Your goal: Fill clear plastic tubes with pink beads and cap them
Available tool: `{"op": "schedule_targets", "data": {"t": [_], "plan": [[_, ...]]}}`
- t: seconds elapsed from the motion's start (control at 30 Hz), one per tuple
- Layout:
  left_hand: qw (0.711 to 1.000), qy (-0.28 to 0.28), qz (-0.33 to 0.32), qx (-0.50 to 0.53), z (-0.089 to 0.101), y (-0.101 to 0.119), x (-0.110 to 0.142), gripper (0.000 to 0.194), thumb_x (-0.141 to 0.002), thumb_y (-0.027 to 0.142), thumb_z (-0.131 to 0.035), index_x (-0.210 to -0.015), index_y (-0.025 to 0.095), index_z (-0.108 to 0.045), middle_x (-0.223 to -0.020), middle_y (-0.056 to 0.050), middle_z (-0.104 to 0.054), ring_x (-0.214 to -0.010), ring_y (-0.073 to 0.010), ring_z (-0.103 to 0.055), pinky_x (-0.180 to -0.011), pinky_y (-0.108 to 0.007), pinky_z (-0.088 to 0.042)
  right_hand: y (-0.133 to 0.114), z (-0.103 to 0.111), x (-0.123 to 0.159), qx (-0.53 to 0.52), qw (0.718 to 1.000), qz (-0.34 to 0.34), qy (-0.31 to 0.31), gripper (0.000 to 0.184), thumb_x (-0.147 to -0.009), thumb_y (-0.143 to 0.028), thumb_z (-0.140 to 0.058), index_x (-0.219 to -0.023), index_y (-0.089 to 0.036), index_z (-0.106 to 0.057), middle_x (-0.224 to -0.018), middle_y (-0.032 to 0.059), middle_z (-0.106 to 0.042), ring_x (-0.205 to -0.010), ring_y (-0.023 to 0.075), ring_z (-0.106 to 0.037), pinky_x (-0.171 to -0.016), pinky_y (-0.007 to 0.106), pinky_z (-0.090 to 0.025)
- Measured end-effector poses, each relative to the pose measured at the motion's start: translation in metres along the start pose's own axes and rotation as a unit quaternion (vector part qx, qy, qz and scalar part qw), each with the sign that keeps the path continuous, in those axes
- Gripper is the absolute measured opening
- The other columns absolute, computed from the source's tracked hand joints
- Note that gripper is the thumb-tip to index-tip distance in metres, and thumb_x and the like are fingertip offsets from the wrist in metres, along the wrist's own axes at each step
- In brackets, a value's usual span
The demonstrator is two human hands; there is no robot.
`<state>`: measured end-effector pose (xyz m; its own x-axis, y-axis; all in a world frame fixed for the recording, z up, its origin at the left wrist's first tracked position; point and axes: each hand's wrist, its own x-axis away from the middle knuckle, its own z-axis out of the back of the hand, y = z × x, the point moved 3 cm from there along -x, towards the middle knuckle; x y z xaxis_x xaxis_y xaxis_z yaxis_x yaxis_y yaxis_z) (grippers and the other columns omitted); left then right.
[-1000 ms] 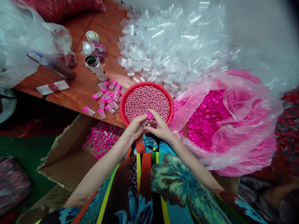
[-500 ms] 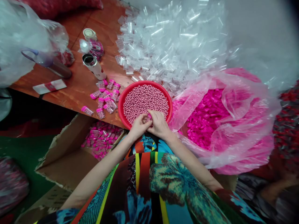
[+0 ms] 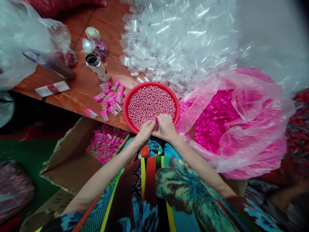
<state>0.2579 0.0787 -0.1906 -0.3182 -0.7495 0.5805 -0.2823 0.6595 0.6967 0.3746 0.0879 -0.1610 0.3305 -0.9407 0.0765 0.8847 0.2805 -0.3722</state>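
Over the near rim of a red bowl (image 3: 177, 111) full of pink beads (image 3: 151, 103), my two hands meet. My left hand (image 3: 145, 131) has its fingers closed round a small clear bottle, mostly hidden by the fingers. A bright pink cap (image 3: 155, 120) shows between the hands, at the bottle's top. Curled against that cap is my right hand (image 3: 165, 127), its fingers pressed on it. Left of the bowl lie several capped bottles (image 3: 114, 108) with pink beads in them.
Clear empty bottles (image 3: 176, 48) are heaped behind the bowl. A plastic bag (image 3: 256, 141) of pink caps (image 3: 214, 122) stands to the right. Below the table's edge, a cardboard box (image 3: 70, 158) holds filled bottles. An uncovered flask (image 3: 98, 68) and a drink bottle (image 3: 55, 67) stand left.
My hands have drawn closer round the pink cap, and the fingers of my right hand have curled more. The view has shifted slightly.
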Motion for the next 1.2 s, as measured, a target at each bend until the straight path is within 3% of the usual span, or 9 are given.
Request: {"op": "schedule_targets", "data": {"t": [0.17, 0.37, 0.43, 0.73, 0.9, 1.0, 1.1, 1.17, 1.2], "plan": [[0.999, 0.01, 0.0, -0.041, 0.006, -0.007, -0.002, 0.036, -0.081, 0.049, -0.071, -0.076, 0.016, -0.06, -0.071, 0.0, -0.055, -0.067, -0.0136, -0.048, -0.063, -0.026, -0.04, -0.003, -0.005, 0.002, 0.027, 0.999, 0.01, -0.023, 0.031, -0.083, -0.043, -0.064, -0.096, -0.015, -0.061, -0.098, 0.0152, -0.062, -0.098, 0.033, -0.051, -0.084, 0.044, -0.036], [0.989, 0.014, -0.061, -0.136, 0.013, 0.004, -0.008, 0.032, -0.088, 0.048, -0.063, -0.079, 0.017, -0.064, -0.077, -0.002, -0.062, -0.079, -0.0174, -0.055, -0.076, -0.028, -0.045, -0.003, -0.017, 0.006, -0.025, 0.999, -0.026, 0.008, 0.054, -0.085, -0.036, -0.063, -0.132, -0.011, -0.054, -0.119, 0.0182, -0.064, -0.109, 0.0336, -0.053, -0.091, 0.045, -0.037], [0.986, 0.008, -0.075, -0.147, 0.014, 0.006, -0.009, 0.033, -0.089, 0.049, -0.061, -0.079, 0.017, -0.065, -0.078, -0.001, -0.062, -0.079, -0.0172, -0.054, -0.075, -0.028, -0.044, -0.003, -0.018, 0.006, -0.036, 0.999, -0.028, 0.019, 0.058, -0.085, -0.035, -0.063, -0.136, -0.011, -0.051, -0.123, 0.019, -0.063, -0.113, 0.0341, -0.052, -0.093, 0.045, -0.037], [0.997, -0.012, 0.006, -0.076, 0.02, -0.009, -0.006, 0.033, -0.084, 0.047, -0.068, -0.077, 0.016, -0.063, -0.073, -0.002, -0.061, -0.074, -0.0178, -0.056, -0.069, -0.028, -0.046, -0.002, -0.02, 0.004, 0.019, 0.999, 0.017, -0.019, 0.036, -0.081, -0.045, -0.066, -0.102, -0.016, -0.061, -0.099, 0.0133, -0.063, -0.098, 0.0317, -0.051, -0.085, 0.044, -0.037], [0.998, -0.018, 0.035, -0.045, 0.023, -0.012, -0.003, 0.032, -0.081, 0.046, -0.073, -0.082, 0.015, -0.066, -0.075, -0.003, -0.063, -0.076, -0.0184, -0.059, -0.072, -0.029, -0.049, -0.006, -0.021, 0.004, 0.027, 0.999, 0.01, -0.035, 0.037, -0.08, -0.048, -0.068, -0.097, -0.016, -0.062, -0.097, 0.0131, -0.064, -0.097, 0.0318, -0.053, -0.085, 0.044, -0.037], [0.999, -0.025, 0.039, 0.0, 0.021, -0.011, 0.0, 0.036, -0.079, 0.049, -0.075, -0.083, 0.015, -0.065, -0.076, -0.002, -0.065, -0.072, -0.0157, -0.059, -0.07, -0.027, -0.048, -0.008, -0.025, 0.006, -0.016, 0.999, -0.013, -0.038, 0.045, -0.08, -0.044, -0.07, -0.113, -0.015, -0.062, -0.107, 0.0143, -0.066, -0.104, 0.0327, -0.055, -0.09, 0.045, -0.039], [0.999, -0.01, 0.037, 0.023, 0.024, -0.006, 0.001, 0.037, -0.076, 0.049, -0.077, -0.086, 0.015, -0.065, -0.075, -0.002, -0.065, -0.068, -0.0144, -0.059, -0.068, -0.026, -0.048, -0.003, -0.031, 0.009, -0.104, 0.993, -0.047, -0.019, 0.071, -0.081, -0.043, -0.072, -0.141, -0.014, -0.048, -0.13, 0.0175, -0.061, -0.117, 0.0332, -0.055, -0.096, 0.047, -0.041], [0.999, 0.027, 0.008, 0.015, 0.037, 0.005, -0.001, 0.035, -0.077, 0.048, -0.075, -0.087, 0.016, -0.065, -0.076, -0.002, -0.065, -0.067, -0.0146, -0.059, -0.066, -0.026, -0.049, 0.008, -0.034, 0.013, -0.161, 0.984, -0.076, 0.005, 0.088, -0.08, -0.048, -0.076, -0.151, -0.014, -0.038, -0.139, 0.0191, -0.056, -0.121, 0.033, -0.055, -0.098, 0.047, -0.043], [0.998, 0.061, -0.023, 0.002, 0.049, 0.013, -0.002, 0.033, -0.079, 0.047, -0.073, -0.087, 0.016, -0.064, -0.076, -0.002, -0.064, -0.067, -0.0147, -0.059, -0.066, -0.026, -0.049, 0.015, -0.035, 0.016, -0.18, 0.979, -0.092, 0.019, 0.086, -0.08, -0.05, -0.076, -0.15, -0.014, -0.039, -0.137, 0.0191, -0.057, -0.119, 0.0323, -0.056, -0.098, 0.046, -0.044]]}}
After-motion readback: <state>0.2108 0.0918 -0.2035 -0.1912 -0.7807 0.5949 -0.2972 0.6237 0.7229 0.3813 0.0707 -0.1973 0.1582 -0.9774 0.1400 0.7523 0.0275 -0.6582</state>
